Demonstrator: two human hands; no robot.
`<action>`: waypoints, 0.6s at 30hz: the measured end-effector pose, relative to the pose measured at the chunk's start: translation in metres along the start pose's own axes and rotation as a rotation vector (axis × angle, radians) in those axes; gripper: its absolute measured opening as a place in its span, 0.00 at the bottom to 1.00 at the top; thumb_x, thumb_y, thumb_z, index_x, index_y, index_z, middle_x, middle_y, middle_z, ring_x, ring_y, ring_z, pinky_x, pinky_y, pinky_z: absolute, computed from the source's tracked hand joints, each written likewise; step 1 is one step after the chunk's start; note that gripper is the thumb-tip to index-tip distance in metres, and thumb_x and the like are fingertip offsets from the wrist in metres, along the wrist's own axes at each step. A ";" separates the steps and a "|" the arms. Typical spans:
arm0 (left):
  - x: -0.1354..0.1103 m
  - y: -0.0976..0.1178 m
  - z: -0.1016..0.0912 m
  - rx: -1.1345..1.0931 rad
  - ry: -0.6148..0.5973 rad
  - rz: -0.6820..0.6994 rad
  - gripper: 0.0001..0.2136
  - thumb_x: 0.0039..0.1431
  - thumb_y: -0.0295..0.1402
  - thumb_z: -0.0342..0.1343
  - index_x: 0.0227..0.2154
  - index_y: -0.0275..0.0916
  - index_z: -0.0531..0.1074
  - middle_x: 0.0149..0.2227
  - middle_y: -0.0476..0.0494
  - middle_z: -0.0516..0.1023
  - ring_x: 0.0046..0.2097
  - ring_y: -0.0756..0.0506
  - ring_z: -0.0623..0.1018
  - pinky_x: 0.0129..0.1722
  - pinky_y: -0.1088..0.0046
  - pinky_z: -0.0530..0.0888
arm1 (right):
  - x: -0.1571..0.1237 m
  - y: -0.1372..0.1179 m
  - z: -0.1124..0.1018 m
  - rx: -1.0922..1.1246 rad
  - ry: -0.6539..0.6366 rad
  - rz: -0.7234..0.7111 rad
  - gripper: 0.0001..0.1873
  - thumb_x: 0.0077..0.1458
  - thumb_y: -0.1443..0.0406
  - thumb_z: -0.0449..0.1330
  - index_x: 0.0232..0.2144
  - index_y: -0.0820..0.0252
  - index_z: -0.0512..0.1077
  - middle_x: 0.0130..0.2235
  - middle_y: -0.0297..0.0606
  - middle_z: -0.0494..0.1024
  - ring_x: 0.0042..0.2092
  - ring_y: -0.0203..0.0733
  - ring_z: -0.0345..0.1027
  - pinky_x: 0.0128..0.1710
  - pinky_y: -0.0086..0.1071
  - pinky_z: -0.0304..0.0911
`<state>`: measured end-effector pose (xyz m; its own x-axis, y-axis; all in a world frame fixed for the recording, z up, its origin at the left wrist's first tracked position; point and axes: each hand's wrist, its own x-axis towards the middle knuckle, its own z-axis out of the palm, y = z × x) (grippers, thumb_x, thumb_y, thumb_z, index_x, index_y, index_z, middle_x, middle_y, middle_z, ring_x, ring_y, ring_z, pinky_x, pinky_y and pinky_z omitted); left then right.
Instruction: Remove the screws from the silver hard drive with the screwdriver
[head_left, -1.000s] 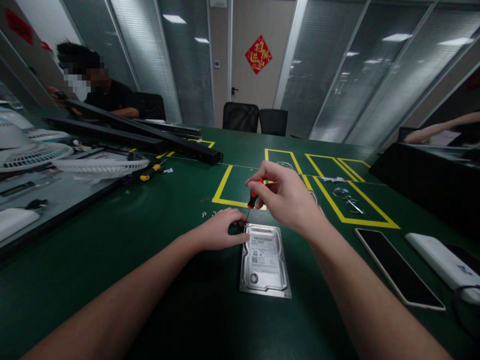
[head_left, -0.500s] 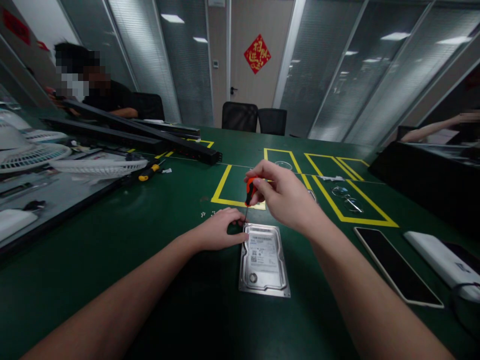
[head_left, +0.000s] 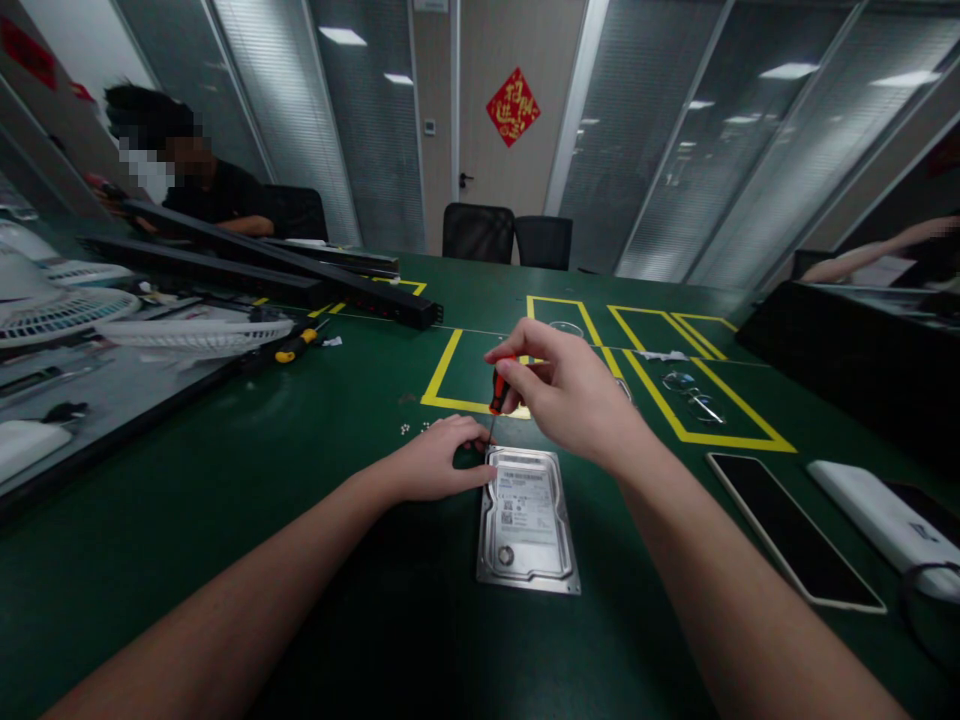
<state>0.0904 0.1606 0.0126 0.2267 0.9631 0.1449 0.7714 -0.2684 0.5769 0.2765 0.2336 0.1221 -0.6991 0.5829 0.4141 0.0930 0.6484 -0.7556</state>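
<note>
A silver hard drive (head_left: 529, 525) lies flat on the green table, its white label facing up. My right hand (head_left: 566, 395) is closed around the red and black handle of a screwdriver (head_left: 499, 392). The screwdriver stands nearly upright, with its tip at the drive's far left corner. My left hand (head_left: 442, 460) grips that same corner, thumb on the drive's left edge and fingers curled near the tip; the fingertips are partly hidden. Several tiny screws (head_left: 406, 429) lie on the table just beyond my left hand.
To the right are a phone (head_left: 795, 530), a white box-like device (head_left: 885, 520) and glasses (head_left: 705, 405). A yellow-black screwdriver (head_left: 297, 345), white fan parts (head_left: 199, 335) and black bars (head_left: 300, 265) lie left. Yellow tape (head_left: 442, 370) marks the table. Other people sit at both sides.
The screwdriver's handle has turned slightly in my right hand, whose fingers have shifted a little. My left hand and the hard drive stay in place.
</note>
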 end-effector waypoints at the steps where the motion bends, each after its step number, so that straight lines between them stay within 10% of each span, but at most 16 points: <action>1: 0.000 0.000 0.000 0.001 -0.001 -0.002 0.19 0.62 0.47 0.62 0.49 0.39 0.77 0.49 0.38 0.78 0.52 0.37 0.76 0.54 0.58 0.72 | 0.000 0.000 0.000 0.001 0.000 -0.002 0.03 0.66 0.67 0.57 0.38 0.56 0.70 0.34 0.31 0.77 0.28 0.35 0.76 0.29 0.32 0.69; 18: 0.001 -0.001 0.001 0.000 0.017 0.014 0.18 0.62 0.46 0.62 0.47 0.38 0.77 0.48 0.38 0.79 0.51 0.38 0.77 0.53 0.58 0.74 | -0.001 -0.001 0.002 -0.003 0.002 -0.042 0.06 0.66 0.65 0.58 0.35 0.56 0.67 0.39 0.32 0.77 0.28 0.31 0.72 0.27 0.30 0.66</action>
<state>0.0905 0.1613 0.0117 0.2271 0.9596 0.1663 0.7686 -0.2815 0.5745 0.2760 0.2314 0.1214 -0.7009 0.5563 0.4464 0.0662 0.6739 -0.7358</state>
